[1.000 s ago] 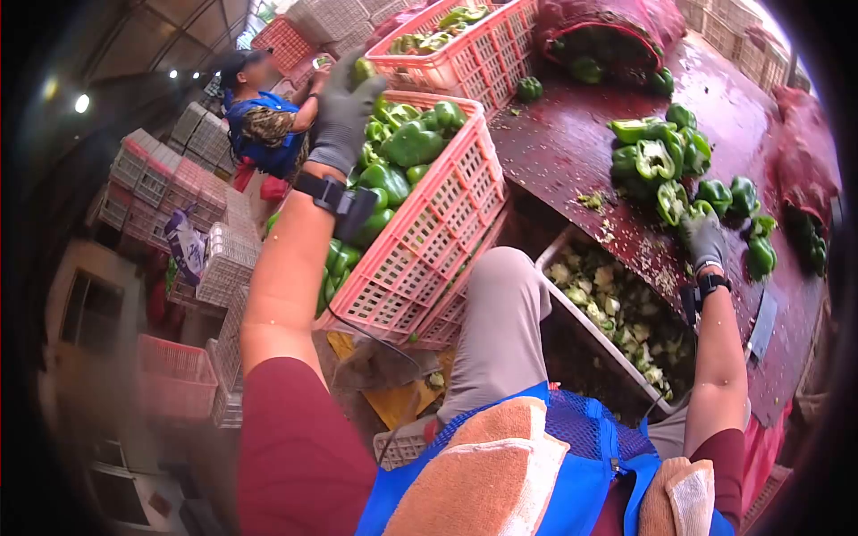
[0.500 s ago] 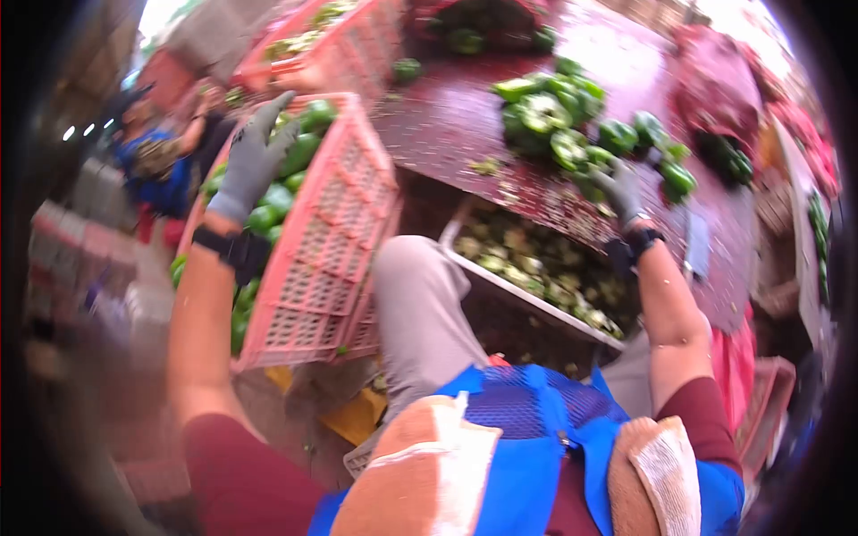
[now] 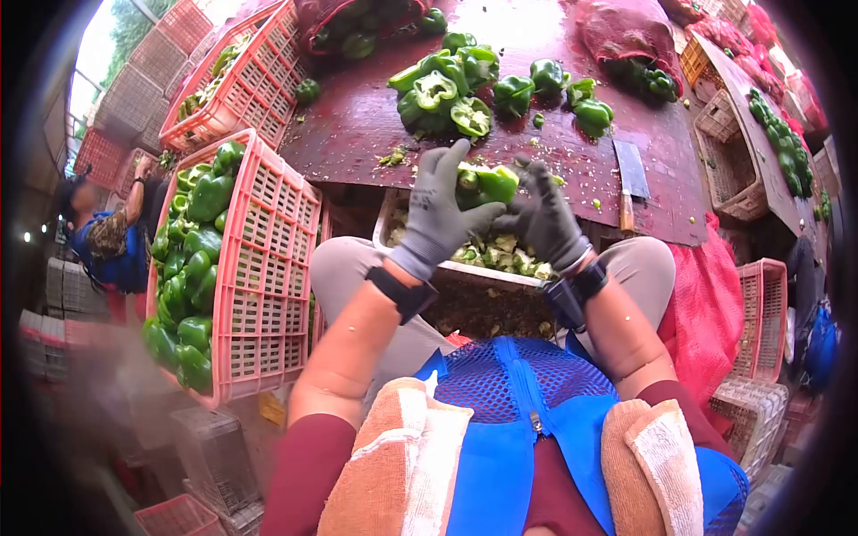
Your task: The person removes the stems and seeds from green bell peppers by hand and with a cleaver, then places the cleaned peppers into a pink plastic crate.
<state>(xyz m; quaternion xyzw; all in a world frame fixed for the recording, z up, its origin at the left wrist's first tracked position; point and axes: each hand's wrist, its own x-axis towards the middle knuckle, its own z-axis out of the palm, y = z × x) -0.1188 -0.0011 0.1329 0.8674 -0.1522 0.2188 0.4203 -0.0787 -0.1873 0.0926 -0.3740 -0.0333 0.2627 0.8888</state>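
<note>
Green pepper (image 3: 490, 183) sits between my two gloved hands, over the near edge of the worktop (image 3: 344, 134). Left hand (image 3: 438, 210): fingers extended up along one side, thumb reaching under the pepper; looks like a cradle that leaves the other side free, but I can't tell how firm the contact is. Right hand (image 3: 550, 219): fingers spread and slightly bent, blurry, no clenched grip; can't tell if they touch the pepper. Both hands come in from opposite sides, probably so it can be turned or steadied.

White-rimmed bin (image 3: 474, 269) is below the worktop edge, between my knees, with pale scraps (image 3: 500, 255) inside; likely put there so bits drop straight in. Heap of peppers (image 3: 438, 94), some cut open, is just past my hands, presumably for a short reach. Knife (image 3: 631, 170) lies flat to the right, handle toward me, so it's ready to pick up and its blade is away from my fingers.

Pink crate (image 3: 268, 277) stands beside my left knee, full of peppers, likely close for the left arm. Second crate (image 3: 259, 80) beyond it has cut pieces. Net sack (image 3: 626, 36) lies across the worktop, peppers showing at its mouth.
</note>
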